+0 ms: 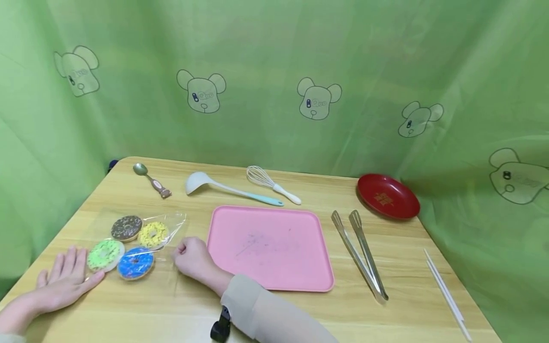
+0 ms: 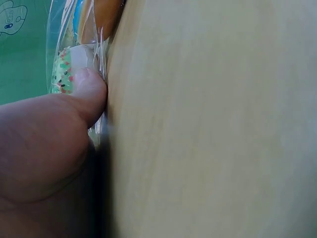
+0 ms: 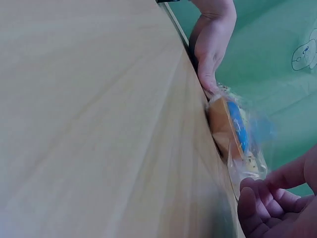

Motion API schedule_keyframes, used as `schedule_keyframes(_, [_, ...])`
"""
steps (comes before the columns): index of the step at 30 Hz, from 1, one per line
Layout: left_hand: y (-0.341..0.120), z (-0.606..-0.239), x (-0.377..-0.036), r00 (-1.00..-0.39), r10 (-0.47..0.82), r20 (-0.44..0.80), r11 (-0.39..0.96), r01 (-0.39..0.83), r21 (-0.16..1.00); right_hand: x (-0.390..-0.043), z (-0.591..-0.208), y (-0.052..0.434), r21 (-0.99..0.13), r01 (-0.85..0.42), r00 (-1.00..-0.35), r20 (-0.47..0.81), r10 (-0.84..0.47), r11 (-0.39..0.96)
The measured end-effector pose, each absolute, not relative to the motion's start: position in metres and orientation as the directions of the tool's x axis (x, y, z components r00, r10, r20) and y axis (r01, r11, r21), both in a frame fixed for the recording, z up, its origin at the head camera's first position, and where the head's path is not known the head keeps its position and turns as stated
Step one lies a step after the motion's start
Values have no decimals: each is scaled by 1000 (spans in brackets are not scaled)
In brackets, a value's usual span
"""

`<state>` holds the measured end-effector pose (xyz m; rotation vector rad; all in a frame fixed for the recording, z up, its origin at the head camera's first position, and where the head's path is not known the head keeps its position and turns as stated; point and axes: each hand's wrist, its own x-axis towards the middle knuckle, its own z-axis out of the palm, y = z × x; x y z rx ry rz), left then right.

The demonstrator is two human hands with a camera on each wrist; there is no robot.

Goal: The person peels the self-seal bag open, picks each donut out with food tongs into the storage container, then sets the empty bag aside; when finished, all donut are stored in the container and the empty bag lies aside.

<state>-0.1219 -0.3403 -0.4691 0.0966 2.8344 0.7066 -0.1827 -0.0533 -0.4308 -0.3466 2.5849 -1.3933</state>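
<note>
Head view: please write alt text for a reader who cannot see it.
A person's left hand lies flat on a wooden table against a clear bag of four toy donuts, while the right hand pinches the bag's edge. Beside them is a pink tray; tongs, a red dish, ladle, whisk and spoon lie around.

4 bagged donuts [image 1: 132, 247], flat, table-left

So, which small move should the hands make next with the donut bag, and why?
Probably the right hand should pull the bag open at its edge. Its curled fingers seem to pinch the clear plastic there, while the left hand lies flat against the green donut, holding the bag in place.
</note>
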Motion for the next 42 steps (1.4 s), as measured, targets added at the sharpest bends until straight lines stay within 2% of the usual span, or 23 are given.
schedule_keyframes(6, [-342, -470, -121, -975, 108, -195, 882, 4, 471, -181, -430, -45, -904, 6, -961, -124, -247, 428])
schedule_keyframes(28, [-344, -471, -122, -976, 111, -187, 886, 12, 463, -186, -425, -27, -951, 63, -923, -171, -344, 303])
schedule_keyframes(36, [-346, -478, -120, -978, 106, -178, 892, 14, 452, -196, -416, -46, -858, -93, -937, -96, -336, 506])
schedule_keyframes(42, [-348, -486, -124, -977, 110, -182, 887, 14, 462, -207, -417, -64, -794, -109, -948, -98, -302, 598])
